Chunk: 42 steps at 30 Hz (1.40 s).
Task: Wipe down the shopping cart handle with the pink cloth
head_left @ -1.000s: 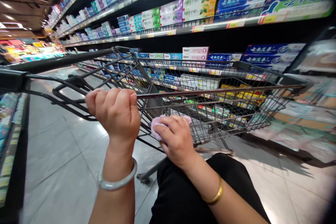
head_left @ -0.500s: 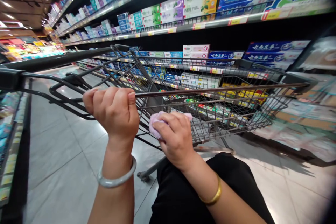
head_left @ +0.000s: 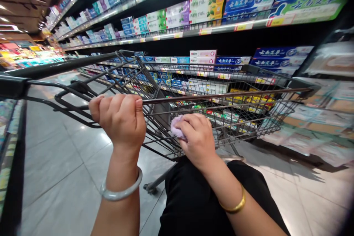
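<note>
A dark wire shopping cart (head_left: 249,112) stands in front of me in a shop aisle. My left hand (head_left: 118,120) is closed in a fist round the cart's top rear bar (head_left: 221,96), near its left end. My right hand (head_left: 197,136) is closed on a small pink cloth (head_left: 176,128) and presses it against the wire mesh of the cart's rear wall, below the bar. A pale bangle sits on my left wrist and a gold one on my right. Dark clothing on my lap shows below my right arm.
Shelves (head_left: 210,29) stacked with toothpaste boxes run along the right side behind the cart. A second cart's dark handle (head_left: 55,67) crosses the left of the view. A lower shelf edge (head_left: 11,155) lines the far left. The grey tiled floor (head_left: 61,169) lies between.
My right hand has slid the pink cloth to the right and slightly up along the cart's rear mesh. My left hand keeps its grip on the bar.
</note>
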### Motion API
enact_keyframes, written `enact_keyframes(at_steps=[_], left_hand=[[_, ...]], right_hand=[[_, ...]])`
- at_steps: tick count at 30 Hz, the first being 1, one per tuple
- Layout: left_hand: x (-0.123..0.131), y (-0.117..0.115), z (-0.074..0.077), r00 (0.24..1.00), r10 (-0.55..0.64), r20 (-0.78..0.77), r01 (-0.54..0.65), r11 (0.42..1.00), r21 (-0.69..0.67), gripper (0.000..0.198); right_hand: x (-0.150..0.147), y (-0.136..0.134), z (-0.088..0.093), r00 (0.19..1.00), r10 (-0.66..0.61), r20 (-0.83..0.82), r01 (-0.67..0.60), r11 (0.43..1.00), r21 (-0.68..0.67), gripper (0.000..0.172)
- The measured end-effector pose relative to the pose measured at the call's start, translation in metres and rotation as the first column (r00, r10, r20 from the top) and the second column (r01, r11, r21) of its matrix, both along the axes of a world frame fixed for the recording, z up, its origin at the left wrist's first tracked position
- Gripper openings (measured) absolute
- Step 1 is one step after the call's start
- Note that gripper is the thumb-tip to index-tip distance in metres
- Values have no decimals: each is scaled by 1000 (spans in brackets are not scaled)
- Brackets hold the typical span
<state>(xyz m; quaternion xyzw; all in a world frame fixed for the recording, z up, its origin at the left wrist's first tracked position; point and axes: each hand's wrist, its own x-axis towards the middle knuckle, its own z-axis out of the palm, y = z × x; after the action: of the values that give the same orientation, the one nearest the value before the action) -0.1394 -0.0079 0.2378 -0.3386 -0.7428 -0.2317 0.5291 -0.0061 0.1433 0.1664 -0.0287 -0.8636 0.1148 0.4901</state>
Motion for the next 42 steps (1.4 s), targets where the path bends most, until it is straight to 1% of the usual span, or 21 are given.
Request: enact_keyframes(at_steps=[2, 3, 4, 7, 8, 12, 13, 16, 17, 18, 20, 21, 22, 24, 27, 31, 33, 37, 39, 42], left_hand=[[0, 0, 0, 1000, -1, 5, 1, 1000, 1, 26], [0, 0, 0, 1000, -2, 2, 2, 1000, 3, 26], [0, 0, 0, 1000, -2, -1, 3, 1000, 4, 26], [1, 1, 1, 1000, 1, -12, -1, 1000, 2, 27], [1, 1, 1, 1000, 2, -11, -2, 1000, -1, 27], [1, 0, 1, 1000, 1, -2, -1, 1000, -10, 28], [1, 0, 1, 1000, 0, -4, 0, 1000, -9, 28], [0, 0, 0, 1000, -8, -14, 8, 1000, -3, 27], [0, 0, 0, 1000, -10, -17, 10, 1000, 0, 27], [0, 0, 0, 1000, -12, -19, 12, 1000, 3, 26], [-1, 0, 0, 1000, -14, -20, 14, 1000, 8, 26], [-1, 0, 0, 1000, -13, -21, 13, 1000, 8, 26], [-1, 0, 0, 1000, -10, -21, 10, 1000, 8, 26], [-1, -1, 0, 1000, -1, -22, 1, 1000, 6, 26], [-1, -1, 0, 1000, 3, -19, -3, 1000, 7, 26], [-1, 0, -1, 1000, -11, -17, 12, 1000, 15, 27], [-2, 1, -1, 1000, -16, -18, 17, 1000, 24, 27], [-3, 2, -2, 1000, 0, -19, 1, 1000, 31, 27], [-3, 2, -2, 1000, 6, -20, -5, 1000, 24, 26], [-4, 2, -3, 1000, 4, -29, -3, 1000, 25, 25]], right_hand=[[3, 2, 2, 991, 10, 137, -11, 1000, 5, 22], [5, 3, 4, 986, 12, 168, -11, 1000, -3, 20], [6, 4, 5, 987, 11, 160, -9, 1000, -15, 21], [10, 11, 6, 1000, -1, 1, 1, 999, -44, 29], [11, 13, 5, 1000, 5, -18, -5, 999, -41, 29], [11, 23, 3, 992, 76, 98, -74, 997, -25, 20], [12, 25, 3, 995, 74, 73, -72, 997, -30, 20], [14, 29, 6, 994, 2, -110, -7, 999, -43, 25], [15, 30, 7, 994, -14, -107, 9, 999, -41, 25], [17, 31, 9, 998, -19, -54, 17, 999, -35, 25], [20, 33, 13, 994, -6, 111, 8, 1000, -19, 23], [21, 33, 15, 987, 1, 162, 2, 1000, -16, 23], [22, 33, 16, 986, 1, 168, 1, 1000, -15, 24], [22, 33, 15, 997, -15, 71, 16, 1000, -20, 27], [17, 31, 7, 996, -52, -68, 52, 999, -11, 28], [6, 21, -7, 989, -97, -112, 101, 994, 31, 27], [1, 13, -15, 988, -89, -128, 95, 994, 49, 27], [-9, -1, -37, 998, -12, -58, 20, 990, 138, 24], [-12, -6, -45, 1000, 6, -17, -3, 987, 163, 22], [-13, -13, -48, 999, 44, -15, -42, 990, 136, 21]])
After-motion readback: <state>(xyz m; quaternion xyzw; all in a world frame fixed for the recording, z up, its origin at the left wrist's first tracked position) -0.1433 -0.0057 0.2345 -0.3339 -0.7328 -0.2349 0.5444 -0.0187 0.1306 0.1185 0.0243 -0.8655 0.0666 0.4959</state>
